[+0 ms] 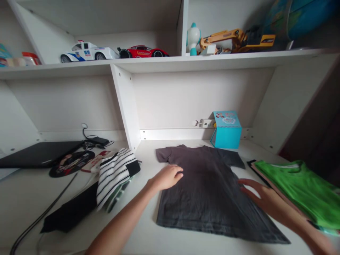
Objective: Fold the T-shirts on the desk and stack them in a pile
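A dark grey T-shirt [204,191] lies spread out on the white desk, its neck toward the back wall and its hem toward me. Over its left side, below the sleeve, is my left hand [167,176], with the fingers loosely bent and no cloth visibly gripped. My right hand [256,193] is at the shirt's right side, thumb and fingers apart, holding nothing. Whether either hand presses on the cloth is hard to tell. Beside my right forearm lies a stack of folded clothes with a green garment [300,187] on top.
Left of the shirt, a striped garment [117,175] lies on other clothes beside a black cloth [71,209]. Farther left are a black laptop [39,154], a round picture disc [71,163] and cables. A blue desk calendar [227,132] stands behind the shirt. Toy vehicles fill the shelf [159,63] above.
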`<state>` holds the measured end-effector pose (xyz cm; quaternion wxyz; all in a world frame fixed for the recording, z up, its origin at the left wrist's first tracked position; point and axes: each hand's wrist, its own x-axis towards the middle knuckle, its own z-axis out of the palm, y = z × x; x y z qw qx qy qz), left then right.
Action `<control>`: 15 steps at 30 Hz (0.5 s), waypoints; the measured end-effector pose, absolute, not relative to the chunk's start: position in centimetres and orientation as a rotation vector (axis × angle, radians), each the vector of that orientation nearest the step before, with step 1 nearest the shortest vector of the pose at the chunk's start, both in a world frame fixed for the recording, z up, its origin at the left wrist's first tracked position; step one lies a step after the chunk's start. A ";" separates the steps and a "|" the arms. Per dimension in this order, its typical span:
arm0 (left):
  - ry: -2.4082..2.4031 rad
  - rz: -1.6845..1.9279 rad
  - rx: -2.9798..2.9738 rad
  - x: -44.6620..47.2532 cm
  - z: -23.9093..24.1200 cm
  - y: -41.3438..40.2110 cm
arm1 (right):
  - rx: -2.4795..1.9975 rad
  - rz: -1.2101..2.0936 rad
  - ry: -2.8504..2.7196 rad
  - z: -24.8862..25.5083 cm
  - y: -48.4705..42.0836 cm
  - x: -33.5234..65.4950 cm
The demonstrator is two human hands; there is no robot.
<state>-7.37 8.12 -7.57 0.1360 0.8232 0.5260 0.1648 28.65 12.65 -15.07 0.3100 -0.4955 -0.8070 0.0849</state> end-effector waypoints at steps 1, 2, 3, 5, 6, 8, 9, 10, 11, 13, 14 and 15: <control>1.520 0.506 2.407 -6.6 -8.9 9.5 | -1.299 0.237 -2.189 -15.8 12.7 26.7; 1.548 0.489 2.408 -6.0 -10.2 10.8 | -1.300 0.247 -2.244 -16.6 12.8 25.0; 1.601 0.440 2.387 -5.7 -11.4 11.8 | -1.319 0.252 -2.307 -17.5 12.7 23.7; 1.734 0.307 2.299 -6.0 -13.5 13.1 | -1.370 0.255 -2.432 -18.8 12.8 22.5; 1.789 0.244 2.250 -6.4 -14.1 13.3 | -1.389 0.262 -2.490 -19.2 12.9 22.5; 1.873 0.157 2.168 -7.7 -14.6 13.5 | -1.396 0.283 -2.557 -19.5 13.2 23.5; 1.909 0.126 2.133 -8.4 -14.5 13.5 | -1.396 0.295 -2.565 -19.4 13.4 24.2; 1.941 0.092 2.097 -8.9 -14.1 13.4 | -1.405 0.310 -2.565 -19.2 13.5 24.7; 1.975 0.058 2.064 -9.4 -13.6 13.5 | -1.421 0.329 -2.559 -19.0 13.5 25.1; 2.035 -0.004 2.017 -9.9 -12.4 13.9 | -1.459 0.384 -2.550 -18.5 13.3 25.3; 2.055 -0.027 2.008 -10.1 -11.8 14.3 | -1.470 0.421 -2.554 -18.3 13.1 25.1; 2.079 -0.030 2.005 -10.2 -11.3 14.8 | -1.470 0.456 -2.567 -18.0 13.0 24.8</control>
